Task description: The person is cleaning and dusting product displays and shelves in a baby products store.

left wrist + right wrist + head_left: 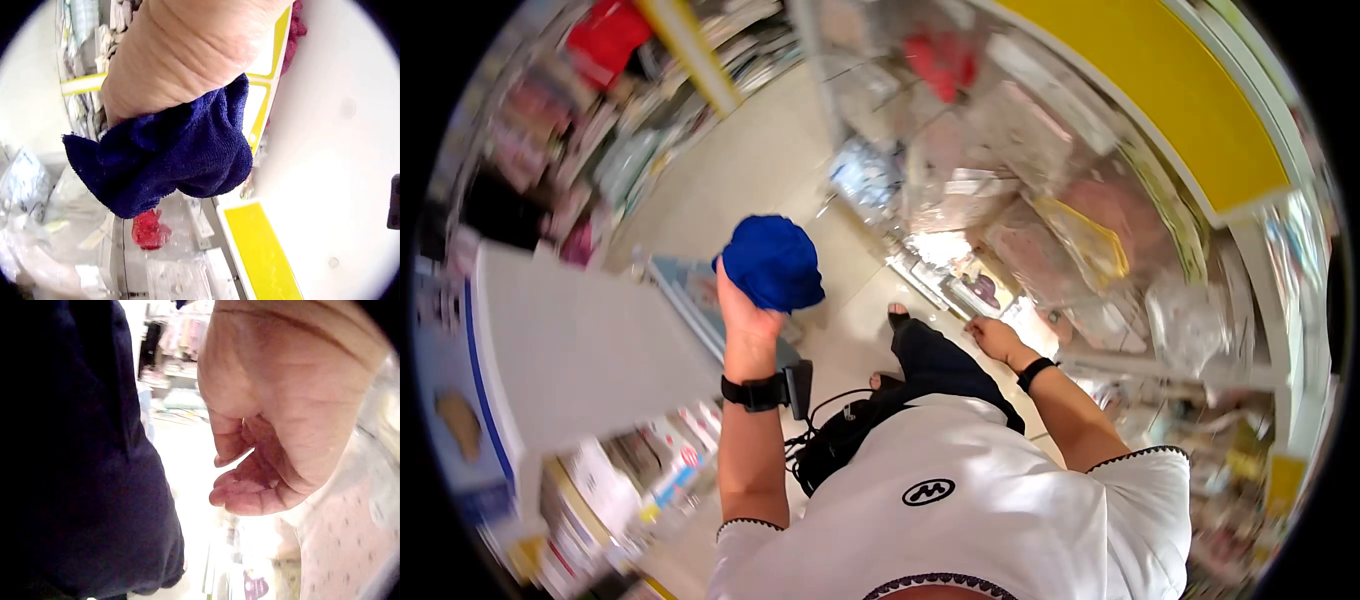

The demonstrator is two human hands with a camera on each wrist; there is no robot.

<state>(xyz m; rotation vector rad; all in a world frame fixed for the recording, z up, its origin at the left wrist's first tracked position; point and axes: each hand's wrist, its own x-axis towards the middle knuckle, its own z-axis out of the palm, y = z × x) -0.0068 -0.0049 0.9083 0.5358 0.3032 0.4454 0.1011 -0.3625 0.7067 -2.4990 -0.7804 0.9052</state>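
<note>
A dark blue terry cloth (772,264), bunched up, is gripped in my left hand (749,318), held out ahead over the aisle. In the left wrist view the cloth (181,150) hangs in loose folds with one corner sticking out, and its bulk hides the fingers. My right hand (997,341) hangs low beside the right leg, near the shelf of bagged goods. Seen from the right wrist, that hand (269,406) has loosely curled fingers with nothing between them.
Shelves with plastic-wrapped packages (1020,140) line the right side. A grey-white counter panel (590,340) stands at the left, with boxes (615,480) below it. The pale tiled floor (740,170) runs between, and more stocked shelves (560,150) are at the far left.
</note>
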